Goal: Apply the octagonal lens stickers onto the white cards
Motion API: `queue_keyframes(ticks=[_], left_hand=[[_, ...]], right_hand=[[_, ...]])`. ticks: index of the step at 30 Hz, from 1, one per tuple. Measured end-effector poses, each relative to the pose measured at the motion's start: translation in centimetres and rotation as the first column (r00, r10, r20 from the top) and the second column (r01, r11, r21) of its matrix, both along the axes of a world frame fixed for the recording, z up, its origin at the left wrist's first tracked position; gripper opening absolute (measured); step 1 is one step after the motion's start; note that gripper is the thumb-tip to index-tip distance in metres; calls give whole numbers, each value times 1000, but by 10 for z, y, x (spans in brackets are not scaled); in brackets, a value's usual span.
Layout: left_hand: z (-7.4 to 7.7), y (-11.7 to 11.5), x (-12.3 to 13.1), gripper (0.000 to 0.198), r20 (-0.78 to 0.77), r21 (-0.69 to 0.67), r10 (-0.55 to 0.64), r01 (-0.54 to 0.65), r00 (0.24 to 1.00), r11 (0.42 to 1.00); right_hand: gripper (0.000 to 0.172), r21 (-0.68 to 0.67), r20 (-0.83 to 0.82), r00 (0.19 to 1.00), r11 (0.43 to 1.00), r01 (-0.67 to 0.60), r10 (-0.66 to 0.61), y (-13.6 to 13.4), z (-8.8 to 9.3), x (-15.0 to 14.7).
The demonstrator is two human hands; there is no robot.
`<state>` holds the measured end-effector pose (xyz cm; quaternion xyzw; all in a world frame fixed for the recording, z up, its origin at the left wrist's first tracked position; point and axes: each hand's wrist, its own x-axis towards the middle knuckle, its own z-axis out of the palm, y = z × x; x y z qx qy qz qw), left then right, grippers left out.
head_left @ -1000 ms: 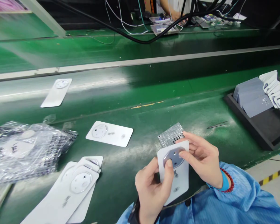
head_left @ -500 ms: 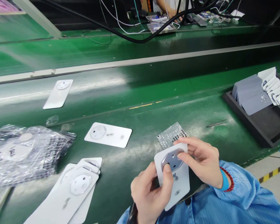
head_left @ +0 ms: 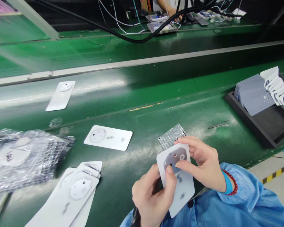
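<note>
Both my hands hold one white card (head_left: 181,189) with a grey octagonal lens piece (head_left: 174,159) near its top. My left hand (head_left: 151,195) grips the card from below, thumb pressed on the lens piece. My right hand (head_left: 203,165) pinches the card's upper right edge, fingers curled over the lens piece. Behind the card, a small sheet of dotted bubble film (head_left: 171,136) lies on the green bench.
A lone white card (head_left: 108,138) lies mid-bench; a stack of cards (head_left: 71,195) sits lower left beside a plastic bag (head_left: 23,159). One more card (head_left: 61,95) rests on the conveyor. A black tray (head_left: 262,126) with upright cards is at right, tweezers (head_left: 219,124) near it. Another person's hand works at the far bench (head_left: 170,12).
The held card has tilted slightly and dropped a little lower in view; my right fingers have shifted over the lens piece. The view has drifted slightly.
</note>
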<state>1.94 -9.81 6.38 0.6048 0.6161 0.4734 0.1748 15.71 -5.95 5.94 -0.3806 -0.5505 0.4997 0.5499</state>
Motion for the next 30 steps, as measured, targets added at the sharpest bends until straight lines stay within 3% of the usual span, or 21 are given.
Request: queue_keyframes(ticks=[4, 7, 9, 13, 15, 20, 26, 30], left_hand=[[0, 1, 2, 18, -39, 7, -13, 13, 999, 1000], [0, 2, 2, 14, -82, 48, -35, 39, 996, 998], [0, 3, 2, 13, -91, 68, -51, 57, 995, 996], [0, 3, 1, 13, 16, 9, -136, 136, 991, 991], [-1, 3, 0, 14, 67, -14, -156, 158, 985, 987], [0, 5, 1, 13, 159, -90, -161, 176, 974, 980], [0, 4, 0, 11, 186, -133, -172, 199, 967, 971], [-3, 3, -1, 10, 185, -112, -172, 195, 968, 974]], right_hand=[[36, -161, -45, 993, 980, -119, 113, 3, 2, 0], [32, -203, -43, 988, 967, -154, 149, 3, 3, -2], [29, -184, -15, 993, 976, -119, 118, 1, 4, -3], [27, -86, 154, 987, 994, 69, -55, -7, 3, -6], [29, -76, 186, 980, 993, 88, -73, -7, 3, -5], [31, -213, 61, 994, 974, -78, 93, 3, 4, 1], [25, -200, 51, 982, 965, -170, 184, 9, 8, 8], [22, -306, -36, 977, 929, -209, 208, 9, 12, 8]])
